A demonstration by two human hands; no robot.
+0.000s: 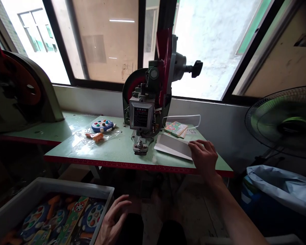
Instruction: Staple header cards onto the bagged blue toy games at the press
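My right hand [204, 156] rests on the near end of a stack of flat white cards [172, 145] on the green table [112, 153], fingers laid flat and slightly spread. A press machine [149, 105] stands just left of the stack. My left hand [112, 223] hangs low over my lap beside the grey bin [40, 190], fingers loosely curled apart and holding nothing. A blue toy with coloured buttons [102, 125] and an orange piece [95, 136] lie on clear plastic bags at the table's left.
The grey bin at lower left holds several colourful toys. Printed cards [175, 128] lie behind the white stack. A fan [285, 122] stands at right above a bagged container [280, 187]. Another machine [17, 92] sits on the far left table.
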